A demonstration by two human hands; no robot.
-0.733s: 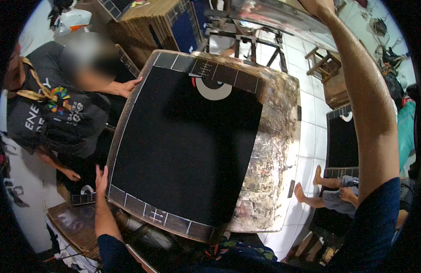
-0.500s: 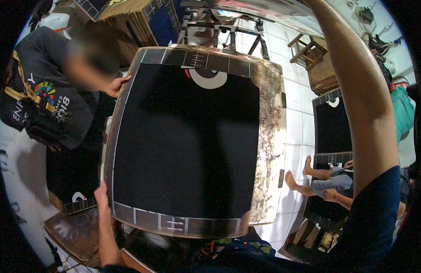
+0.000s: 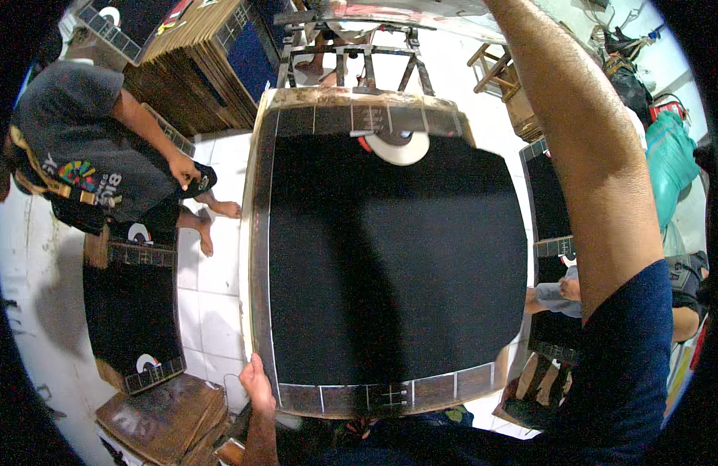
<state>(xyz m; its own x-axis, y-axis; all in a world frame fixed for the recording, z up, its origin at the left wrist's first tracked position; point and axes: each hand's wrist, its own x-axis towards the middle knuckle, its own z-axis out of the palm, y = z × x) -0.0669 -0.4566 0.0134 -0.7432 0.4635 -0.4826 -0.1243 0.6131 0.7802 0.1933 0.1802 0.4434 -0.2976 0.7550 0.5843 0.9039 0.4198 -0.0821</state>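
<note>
A large flat board [image 3: 261, 194] with a grey, line-marked border is in front of me. A black fabric panel [image 3: 460, 264] covers most of it. Near the far edge the panel carries a white ring-shaped print [image 3: 401, 149] with a bit of red. My left hand [image 3: 257, 382] is closed on the board's near left edge, thumb on top; its other fingers are partly hidden. My right forearm [image 3: 576, 116] reaches up and away past the board's right side, and its hand lies beyond the top of the view.
At the left a person in a dark shirt [image 3: 79, 140] stands beside similar black panels [image 3: 133, 311]. Stacked boards [image 3: 192, 74] are at the far left, a metal frame [image 3: 351, 58] beyond the board. Another person [image 3: 565, 293] sits at the right. A wooden stool [image 3: 495, 70] stands far right.
The board has shifted to the right in view, and the pale worn strip along its right side is now out of sight. The person at the left has let go of its edge and drawn back.
</note>
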